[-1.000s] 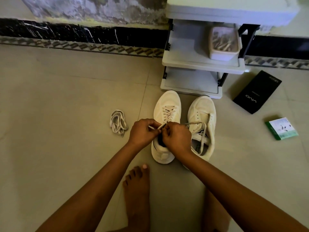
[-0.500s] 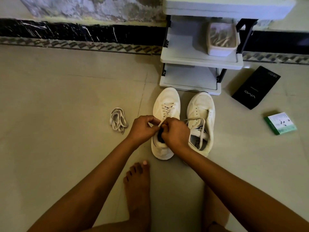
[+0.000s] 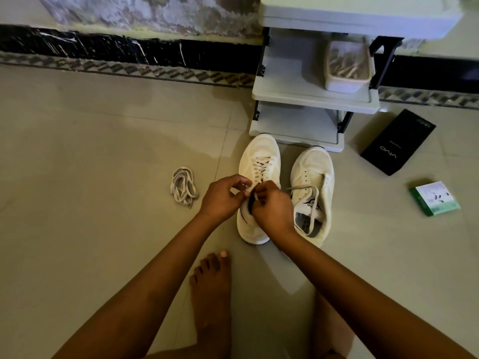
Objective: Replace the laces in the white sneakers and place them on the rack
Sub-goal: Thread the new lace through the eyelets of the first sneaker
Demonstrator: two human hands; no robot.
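White sneakers: we have two white mesh sneakers side by side on the beige floor tiles (image 3: 90,151), toes toward the rack, and neither is on a shelf yet.
Left sneaker: our white left sneaker (image 3: 259,161) carries a pale lace (image 3: 260,167) crossed through the front eyelets, with its loose ends coming up at the tongue into our hands.
Right sneaker: our white right sneaker with the dark logo (image 3: 315,177) stands just beside it; a loose pale lace strand (image 3: 313,203) loops over its opening and only part of it is threaded.
Left hand: our left hand (image 3: 223,198) hovers over the tongue of the left sneaker, fingers curled, thumb and forefinger pinching a lace end.
Right hand: our right hand (image 3: 272,206) touches the left one, fingers curled down around the other part of the same lace.
Spare laces: a bundle of pale flat laces (image 3: 182,186) lies on the tiles to the left, apart from the shoes.
Rack: the white plastic shoe rack with black posts (image 3: 298,99) stands against the wall, its lowest shelf just beyond the sneaker toes.
Tub: a white rectangular tub of pale laces (image 3: 347,66) sits on the middle shelf.
Boxes: a black rectangular carton (image 3: 398,142) and a small green and white box (image 3: 434,198) lie on the floor to the right.
Foot: our bare foot (image 3: 211,288) rests on the tiles below the hands.
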